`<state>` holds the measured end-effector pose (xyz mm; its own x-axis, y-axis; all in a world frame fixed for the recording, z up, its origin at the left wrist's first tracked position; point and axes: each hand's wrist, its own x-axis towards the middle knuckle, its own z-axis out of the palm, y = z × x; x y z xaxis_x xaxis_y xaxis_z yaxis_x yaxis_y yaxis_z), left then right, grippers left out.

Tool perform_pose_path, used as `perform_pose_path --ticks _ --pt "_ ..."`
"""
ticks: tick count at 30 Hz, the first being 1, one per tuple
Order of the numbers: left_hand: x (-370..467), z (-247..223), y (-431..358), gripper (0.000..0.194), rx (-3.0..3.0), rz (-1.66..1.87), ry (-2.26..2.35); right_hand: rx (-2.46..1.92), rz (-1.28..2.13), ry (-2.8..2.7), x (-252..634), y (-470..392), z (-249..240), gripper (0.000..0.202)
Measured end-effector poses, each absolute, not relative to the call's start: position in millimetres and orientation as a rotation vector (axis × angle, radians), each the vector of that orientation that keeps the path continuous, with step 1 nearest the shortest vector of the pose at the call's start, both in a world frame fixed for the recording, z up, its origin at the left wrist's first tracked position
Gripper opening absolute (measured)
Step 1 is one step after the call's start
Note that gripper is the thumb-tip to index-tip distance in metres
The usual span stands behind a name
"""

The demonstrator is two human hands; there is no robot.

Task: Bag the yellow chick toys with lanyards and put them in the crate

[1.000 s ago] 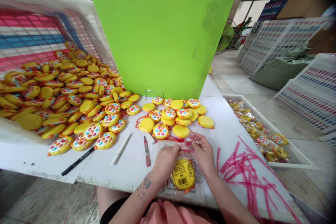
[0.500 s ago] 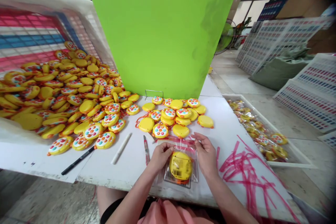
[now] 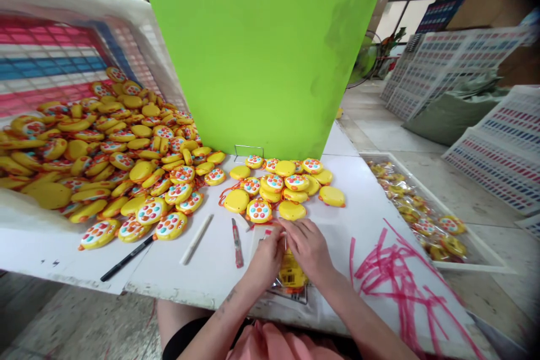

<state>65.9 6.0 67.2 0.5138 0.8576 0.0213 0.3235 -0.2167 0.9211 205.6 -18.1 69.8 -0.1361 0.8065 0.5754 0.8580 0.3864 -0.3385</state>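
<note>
A yellow, duck-like toy (image 3: 294,274) with a barcode label lies inside a clear plastic bag (image 3: 304,294) at the table's front edge. My left hand (image 3: 266,254) pinches the bag's top. My right hand (image 3: 311,248) meets it there, its fingers closed over the same upper edge. Both hands hide most of the bag's opening and part of the toy. Just beyond them sits a group of loose toys, among them a plain yellow one (image 3: 292,210) and one with coloured dots (image 3: 259,211). Left of my hands lies a pink-handled cutter (image 3: 237,247).
A big heap of similar toys (image 3: 139,171) fills the left side. A white pen (image 3: 196,239) and a black marker (image 3: 126,259) lie nearby. Upright behind stands a green board (image 3: 265,56). At right, a white tray (image 3: 476,263) holds bagged toys; pink scribbles mark the table.
My hands have come together over the bag's top; before, they were apart at its two upper corners. My right hand moved left and now covers part of the toy.
</note>
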Motion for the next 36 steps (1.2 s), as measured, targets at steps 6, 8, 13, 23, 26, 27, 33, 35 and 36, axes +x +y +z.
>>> perform_pose_path --ticks 6,8,13,23,26,27,33,35,36 --pt "66.0 61.0 6.6 0.031 1.782 0.672 0.917 -1.569 -0.085 -1.726 230.8 -3.6 55.0 0.022" --pt "63.9 51.8 9.4 0.031 1.584 0.678 0.892 -1.686 -0.013 -1.520 266.1 -2.6 39.6 0.015" --pt "56.1 24.5 16.8 0.040 1.067 0.702 0.881 -2.098 0.006 -1.244 371.0 -28.0 -0.1 0.014" --pt "53.0 31.3 17.8 0.043 0.875 0.695 0.831 -2.090 -0.420 -1.799 362.6 -54.7 7.0 0.040" --pt "53.3 29.4 16.9 0.041 0.865 0.705 0.824 -1.972 -0.427 -1.736 350.1 -41.2 26.2 0.040" --pt "53.0 28.2 16.7 0.040 0.863 0.703 0.825 -1.931 -0.406 -1.731 344.4 -37.2 30.1 0.037" --pt "49.5 23.2 14.3 0.037 0.793 0.751 0.769 -1.990 0.093 -1.929 326.1 -30.6 17.7 0.023" --pt "48.9 23.3 13.5 0.037 0.769 0.769 0.766 -2.029 0.292 -1.873 334.0 -32.7 12.0 0.030" --pt "48.6 23.6 13.3 0.037 0.764 0.773 0.767 -2.038 0.320 -1.797 338.9 -33.6 11.6 0.035"
